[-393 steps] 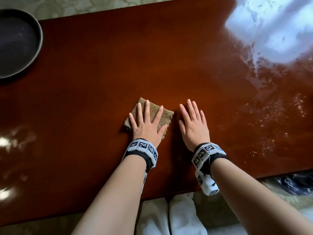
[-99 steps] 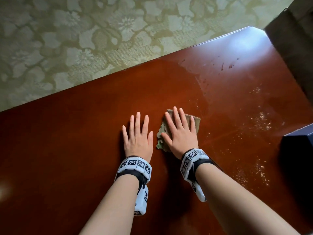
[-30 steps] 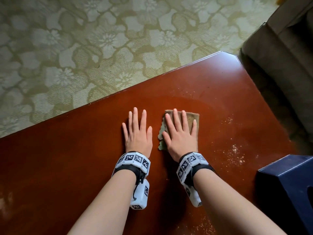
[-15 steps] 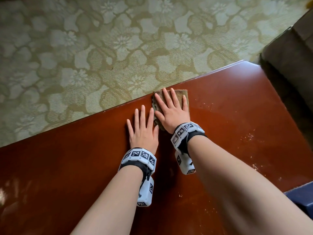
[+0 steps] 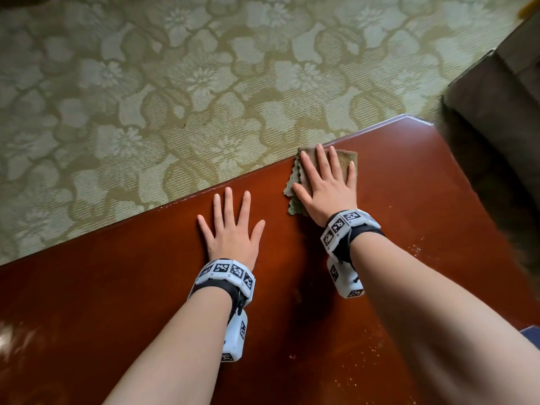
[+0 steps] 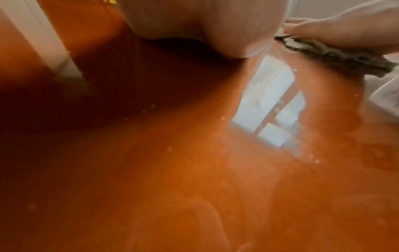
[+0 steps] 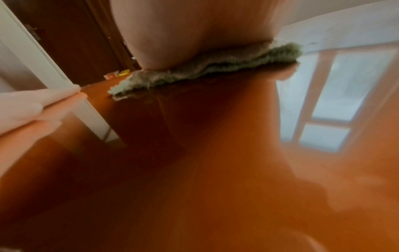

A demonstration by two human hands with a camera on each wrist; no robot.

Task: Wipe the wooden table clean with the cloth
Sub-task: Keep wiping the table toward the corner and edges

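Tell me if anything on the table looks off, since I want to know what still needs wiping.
Pale crumbs are scattered on the wooden table near its front and right side, behind the cloth that the right hand presses flat at the far edge. The left hand rests on bare wood. Nothing looks damaged.

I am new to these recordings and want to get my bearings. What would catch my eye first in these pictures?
First, two bare hands lie flat on the glossy red-brown wooden table: the right hand presses a folded brownish-green cloth at the far edge, while the left hand rests beside it on bare wood. Next, pale crumbs speckle the near right of the table, and a green floral carpet fills the background.
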